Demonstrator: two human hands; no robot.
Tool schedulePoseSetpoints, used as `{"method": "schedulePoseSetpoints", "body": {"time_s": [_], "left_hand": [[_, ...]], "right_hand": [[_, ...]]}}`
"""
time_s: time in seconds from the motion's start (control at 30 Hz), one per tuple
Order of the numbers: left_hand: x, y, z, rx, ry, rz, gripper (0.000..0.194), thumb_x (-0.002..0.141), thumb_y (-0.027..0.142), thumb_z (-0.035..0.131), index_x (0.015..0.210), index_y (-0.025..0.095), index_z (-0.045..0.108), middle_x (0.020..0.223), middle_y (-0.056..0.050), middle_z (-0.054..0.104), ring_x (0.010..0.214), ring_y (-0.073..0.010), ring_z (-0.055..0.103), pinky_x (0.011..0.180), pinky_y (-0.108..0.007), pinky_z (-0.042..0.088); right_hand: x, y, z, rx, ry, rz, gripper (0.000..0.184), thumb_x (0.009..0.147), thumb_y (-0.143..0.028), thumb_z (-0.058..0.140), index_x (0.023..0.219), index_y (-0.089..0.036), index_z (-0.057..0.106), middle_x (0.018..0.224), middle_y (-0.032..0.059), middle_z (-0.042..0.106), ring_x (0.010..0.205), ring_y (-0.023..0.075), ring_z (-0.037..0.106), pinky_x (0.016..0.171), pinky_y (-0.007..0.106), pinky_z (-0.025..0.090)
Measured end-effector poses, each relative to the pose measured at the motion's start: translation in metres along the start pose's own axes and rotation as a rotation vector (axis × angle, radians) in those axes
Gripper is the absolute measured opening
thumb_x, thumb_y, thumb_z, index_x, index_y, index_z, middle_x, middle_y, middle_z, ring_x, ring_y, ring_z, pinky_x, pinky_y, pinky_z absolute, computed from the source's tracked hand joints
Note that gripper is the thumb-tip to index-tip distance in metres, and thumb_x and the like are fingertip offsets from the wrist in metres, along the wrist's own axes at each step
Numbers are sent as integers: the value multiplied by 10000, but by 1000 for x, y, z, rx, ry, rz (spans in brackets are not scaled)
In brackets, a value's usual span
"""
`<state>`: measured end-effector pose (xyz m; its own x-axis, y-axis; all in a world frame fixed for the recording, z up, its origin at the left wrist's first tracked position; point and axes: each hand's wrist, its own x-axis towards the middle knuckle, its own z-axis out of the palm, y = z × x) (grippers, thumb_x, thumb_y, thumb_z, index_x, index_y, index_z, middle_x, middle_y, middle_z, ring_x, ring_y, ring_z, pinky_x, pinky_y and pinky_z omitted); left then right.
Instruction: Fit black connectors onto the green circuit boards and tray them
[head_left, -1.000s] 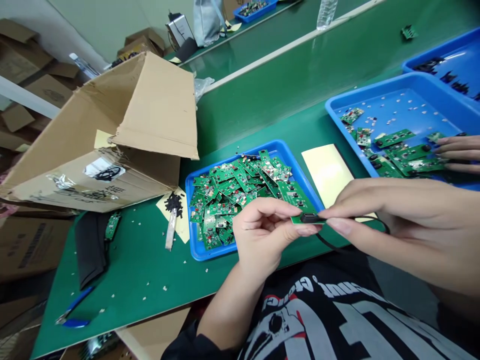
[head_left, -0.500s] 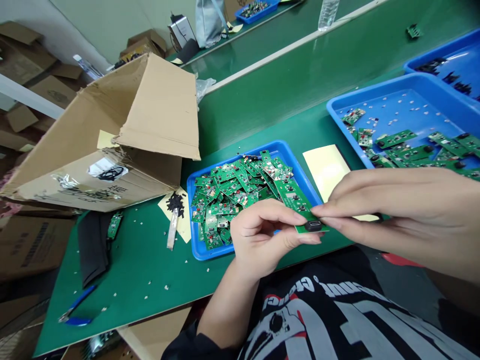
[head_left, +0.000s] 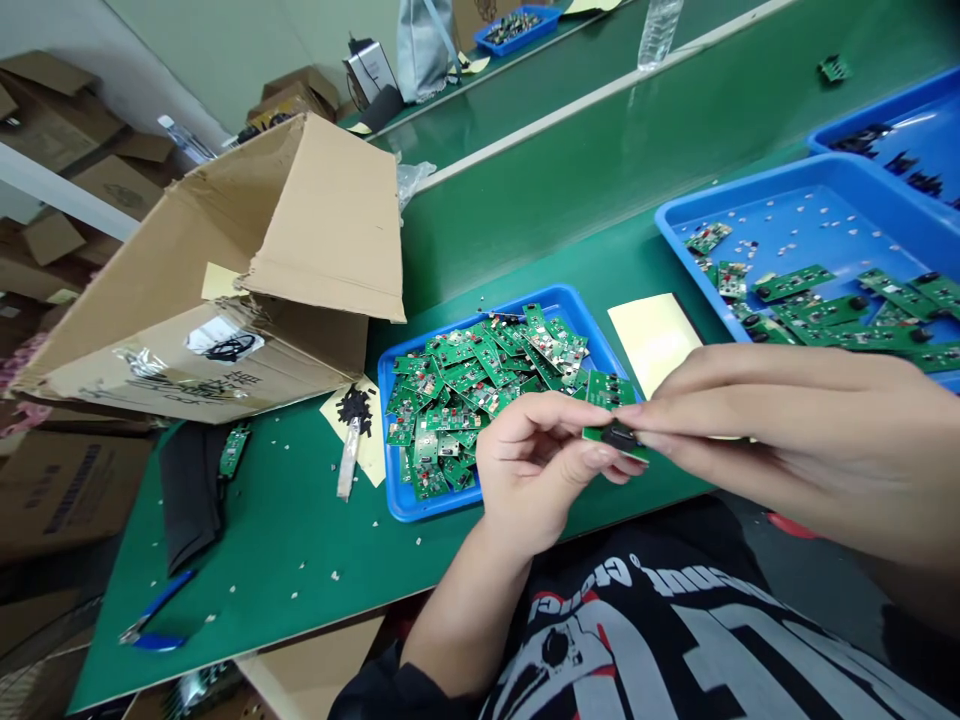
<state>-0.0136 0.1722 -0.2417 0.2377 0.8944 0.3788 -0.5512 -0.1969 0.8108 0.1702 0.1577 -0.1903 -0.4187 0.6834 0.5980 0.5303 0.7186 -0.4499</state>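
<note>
My left hand (head_left: 529,470) pinches a green circuit board (head_left: 609,388) between thumb and fingers. A small black piece (head_left: 619,436) sits at the board's near end, partly covered by fingers. From the other side, my right hand (head_left: 787,430) presses its thumb and fingertips together on that same end, against the black piece. Just behind my left hand is a blue tray (head_left: 390,440) heaped with similar circuit boards (head_left: 457,385). Small black pieces (head_left: 354,406) lie in a pile on a yellow paper, beside a pale flat strip (head_left: 348,462).
An open cardboard box (head_left: 330,225) stands at the left. Blue-handled cutters (head_left: 157,610) and black sheets (head_left: 187,500) lie on the green table (head_left: 277,530). A larger blue tray (head_left: 750,200) with boards is at the right, near a yellow paper (head_left: 654,335).
The circuit board has tipped and now looks much shorter. My right fingertips have closed over the black piece's side. My left hand has shifted slightly right.
</note>
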Motion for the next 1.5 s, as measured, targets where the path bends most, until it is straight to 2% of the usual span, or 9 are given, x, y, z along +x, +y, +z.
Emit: {"method": "schedulePoseSetpoints", "body": {"time_s": [0.13, 0.23, 0.43, 0.57, 0.8, 1.0, 1.2, 1.33, 1.5], "left_hand": [[-5, -9, 1, 150, 135, 80, 185, 975, 305, 795, 1139, 364, 856, 955, -6, 735, 715, -79, 703, 636, -166, 630], [-7, -13, 0, 249, 161, 110, 210, 1012, 325, 744, 1189, 376, 846, 1055, -32, 720, 850, -99, 684, 686, -161, 604], [-5, -8, -2, 292, 21, 133, 365, 985, 374, 777, 1349, 362, 775, 1205, -69, 746, 932, -157, 725, 739, -241, 668], [-2, -2, 1, 421, 40, 149, 401, 972, 175, 781, 1316, 381, 787, 1091, -34, 801, 854, -132, 745, 718, -225, 673], [1, 1, 0, 390, 94, 116, 474, 968, 84, 749, 1350, 366, 743, 823, 56, 736, 646, -94, 766, 637, -187, 684], [4, 10, -2, 538, 120, 147, 219, 934, 106, 782, 1102, 244, 803, 783, 26, 749, 611, -68, 682, 551, -126, 580], [5, 17, -2, 511, 153, 76, 111, 955, 183, 794, 1041, 248, 821, 810, 13, 773, 689, -71, 712, 652, -132, 599], [5, 19, -1, 505, 152, 93, 132, 967, 174, 780, 1068, 250, 818, 842, 6, 781, 748, -77, 740, 738, -143, 625], [4, 16, 3, 464, 215, 199, 145, 944, 124, 799, 1023, 245, 813, 809, 28, 770, 700, -53, 725, 648, -98, 603]], "right_hand": [[0, -1, 10, -33, 114, -34, 149, 1044, -76, 632, 1011, -214, 677, 877, 12, 748, 762, 94, 721, 696, 191, 598], [-2, -2, 15, -44, 151, -15, 146, 1041, -76, 640, 1029, -215, 684, 902, 8, 751, 783, 95, 720, 702, 192, 602], [-9, 0, 18, -184, 160, -43, 137, 1063, -90, 615, 1107, -180, 710, 923, 25, 759, 792, 89, 716, 725, 187, 601], [-8, 0, 20, -291, 159, -86, 163, 1058, -70, 611, 1158, -148, 714, 928, 57, 770, 810, 119, 732, 712, 220, 602], [-7, 0, 21, -270, 140, -73, 196, 1056, -62, 616, 1214, -142, 698, 989, 74, 781, 859, 145, 743, 753, 266, 610], [-7, 2, 16, -294, 106, -32, 365, 1079, -83, 573, 1443, -56, 591, 1003, 80, 779, 844, 161, 754, 806, 279, 613], [1, 1, 9, -274, 105, -37, 149, 1064, -98, 605, 1078, -212, 700, 938, 13, 784, 802, 146, 756, 766, 269, 628], [3, -1, 6, -276, 61, -46, 143, 1070, -113, 595, 1055, -189, 716, 913, 27, 776, 784, 144, 747, 763, 238, 598], [2, -8, 5, -255, 62, 62, 149, 1112, -194, 539, 1146, -207, 683, 854, -6, 779, 645, 135, 718, 659, 231, 582]]}}
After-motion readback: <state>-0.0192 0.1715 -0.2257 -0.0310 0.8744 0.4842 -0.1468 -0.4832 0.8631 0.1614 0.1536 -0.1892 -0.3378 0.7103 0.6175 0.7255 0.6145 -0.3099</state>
